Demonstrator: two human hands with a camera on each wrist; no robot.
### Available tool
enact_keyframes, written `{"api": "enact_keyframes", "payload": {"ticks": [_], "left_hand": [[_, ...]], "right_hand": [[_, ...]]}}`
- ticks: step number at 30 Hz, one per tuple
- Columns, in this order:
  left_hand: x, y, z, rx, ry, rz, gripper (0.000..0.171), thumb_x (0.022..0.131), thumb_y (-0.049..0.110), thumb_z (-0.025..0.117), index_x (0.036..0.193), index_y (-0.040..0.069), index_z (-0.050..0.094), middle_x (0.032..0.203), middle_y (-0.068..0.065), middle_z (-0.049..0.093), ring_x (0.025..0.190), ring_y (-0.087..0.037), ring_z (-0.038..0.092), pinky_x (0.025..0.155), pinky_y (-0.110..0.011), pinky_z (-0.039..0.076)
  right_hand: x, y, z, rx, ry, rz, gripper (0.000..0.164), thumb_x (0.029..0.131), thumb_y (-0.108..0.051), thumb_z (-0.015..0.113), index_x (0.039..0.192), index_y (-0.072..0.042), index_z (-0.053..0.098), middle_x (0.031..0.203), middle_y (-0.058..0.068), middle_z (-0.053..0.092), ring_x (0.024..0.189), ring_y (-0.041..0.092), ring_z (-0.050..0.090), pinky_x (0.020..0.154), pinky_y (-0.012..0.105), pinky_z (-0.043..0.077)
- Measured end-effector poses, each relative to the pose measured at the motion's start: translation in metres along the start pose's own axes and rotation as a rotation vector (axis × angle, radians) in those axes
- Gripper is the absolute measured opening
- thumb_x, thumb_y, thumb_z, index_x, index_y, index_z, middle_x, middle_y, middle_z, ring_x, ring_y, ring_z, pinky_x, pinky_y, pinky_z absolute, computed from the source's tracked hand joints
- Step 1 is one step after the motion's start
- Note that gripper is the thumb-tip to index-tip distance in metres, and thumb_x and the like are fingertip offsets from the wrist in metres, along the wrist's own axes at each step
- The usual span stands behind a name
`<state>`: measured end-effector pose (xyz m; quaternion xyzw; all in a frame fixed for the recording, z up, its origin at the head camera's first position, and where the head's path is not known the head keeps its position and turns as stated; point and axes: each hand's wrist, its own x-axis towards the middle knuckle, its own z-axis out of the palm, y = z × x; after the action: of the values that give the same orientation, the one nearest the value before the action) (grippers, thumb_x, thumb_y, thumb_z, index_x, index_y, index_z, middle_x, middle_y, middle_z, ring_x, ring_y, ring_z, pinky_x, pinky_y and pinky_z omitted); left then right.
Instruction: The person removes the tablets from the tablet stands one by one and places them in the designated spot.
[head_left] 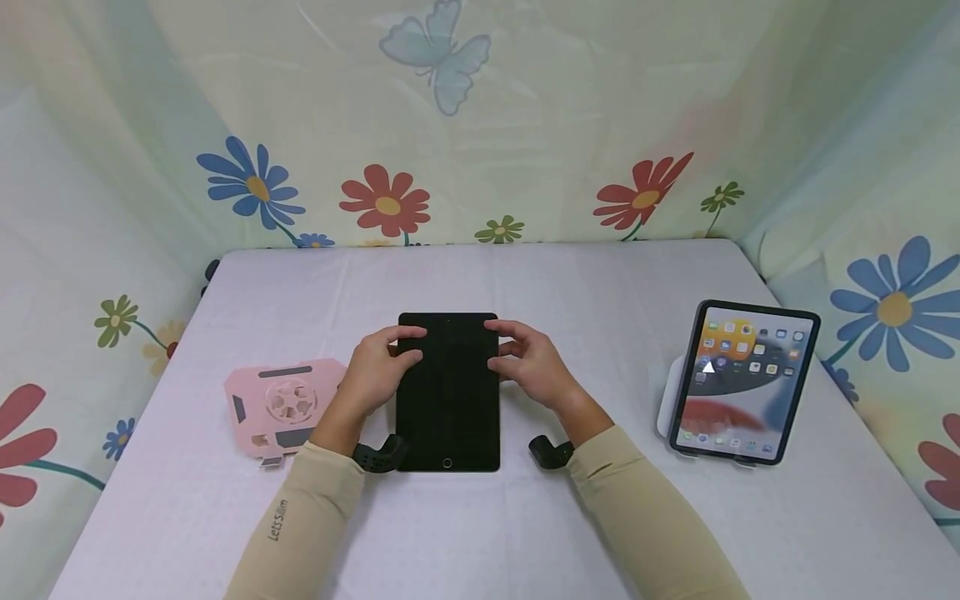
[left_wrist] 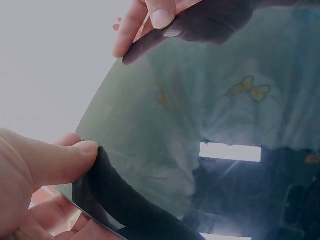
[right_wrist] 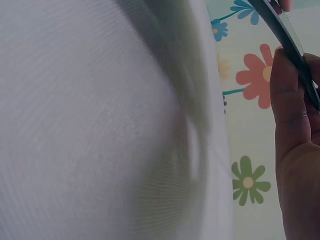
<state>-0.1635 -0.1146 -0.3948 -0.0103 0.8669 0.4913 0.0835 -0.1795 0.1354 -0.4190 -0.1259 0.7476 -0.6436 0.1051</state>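
Observation:
A black tablet (head_left: 447,392) with a dark screen and a round home button is in front of me, its button end toward me. My left hand (head_left: 371,363) pinches its left edge near the far end. In the left wrist view the left thumb (left_wrist: 65,160) lies on the glass with fingers beneath. My right hand (head_left: 538,367) pinches the opposite edge. The right wrist view shows the tablet (right_wrist: 280,32) edge-on between the right hand's fingers and thumb. Reflections cover the glass (left_wrist: 150,115) in the left wrist view.
Left of the tablet lies a pink tablet case (head_left: 255,408) with a round perforated part, partly behind my left wrist. On the right, a second tablet (head_left: 738,392) with a lit home screen leans on a white stand (head_left: 666,398). A white cloth (head_left: 480,542) covers the table; flowered curtains (head_left: 525,125) surround it.

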Motion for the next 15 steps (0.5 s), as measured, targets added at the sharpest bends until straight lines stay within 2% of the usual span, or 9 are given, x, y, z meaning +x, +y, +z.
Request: {"api": "enact_keyframes", "payload": {"ticks": [5, 15], "left_hand": [[0.001, -0.001, 0.002, -0.017, 0.004, 0.001, 0.033, 0.099, 0.012, 0.063, 0.132, 0.018, 0.065, 0.139, -0.011, 0.056, 0.107, -0.029, 0.059, 0.089, -0.043, 0.051], [0.005, -0.009, 0.008, -0.029, 0.039, -0.016, 0.033, 0.099, 0.012, 0.063, 0.131, 0.017, 0.066, 0.136, -0.013, 0.057, 0.105, -0.030, 0.063, 0.090, -0.047, 0.051]], "right_hand": [[0.000, 0.002, 0.001, -0.016, -0.002, 0.014, 0.055, 0.089, 0.007, 0.063, 0.142, 0.000, 0.051, 0.137, 0.019, 0.049, 0.092, 0.026, 0.060, 0.073, 0.029, 0.057], [0.005, 0.010, 0.002, 0.003, -0.012, 0.054, 0.055, 0.091, 0.007, 0.064, 0.143, -0.002, 0.051, 0.137, 0.018, 0.048, 0.093, 0.026, 0.062, 0.077, 0.032, 0.058]]}}
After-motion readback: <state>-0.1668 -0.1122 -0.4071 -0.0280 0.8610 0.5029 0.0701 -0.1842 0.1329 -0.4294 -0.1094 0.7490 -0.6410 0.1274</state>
